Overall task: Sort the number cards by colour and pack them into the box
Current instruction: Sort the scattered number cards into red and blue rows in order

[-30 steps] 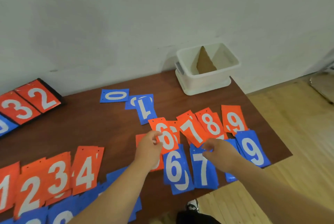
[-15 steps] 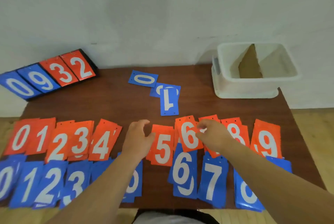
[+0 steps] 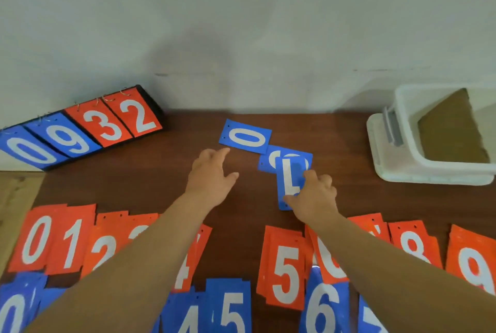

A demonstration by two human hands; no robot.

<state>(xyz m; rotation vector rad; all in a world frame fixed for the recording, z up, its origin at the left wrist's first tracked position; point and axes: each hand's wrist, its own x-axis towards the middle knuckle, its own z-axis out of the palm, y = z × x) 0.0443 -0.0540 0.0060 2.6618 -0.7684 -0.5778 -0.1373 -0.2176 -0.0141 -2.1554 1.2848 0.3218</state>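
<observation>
From the head view, our right hand (image 3: 312, 195) lies on the blue 1 card (image 3: 291, 179), which sits upside down to us with its long axis running away from us toward the wall. Our fingertips (image 3: 308, 174) press on its right edge and our thumb reaches under its near end, so we appear to be pinching it, though we cannot tell whether it has left the table (image 3: 134, 179). This card overlaps a second blue card (image 3: 268, 162), whose numeral is mostly covered.

Our left hand (image 3: 212, 174) is spread, palm down, holding nothing. Its index finger points at the blue 0 card (image 3: 245, 138), which lies just beyond the fingertip, apart from it, with its long axis running left to right across our reach. So the left hand is the nearer one for the 0, and we judge the next move is a short reach forward and slightly right onto its near long edge.

The orange cards (image 3: 285, 268) run in a row from 0 to 9 nearer us, with the blue cards (image 3: 230, 308) in a row below them. The white box (image 3: 389, 169) stands well apart at the far right, holding a brown cardboard piece (image 3: 453, 134). No cards show inside it. A flip scoreboard (image 3: 80, 131) reading 0 9 3 2 leans at the far left.
</observation>
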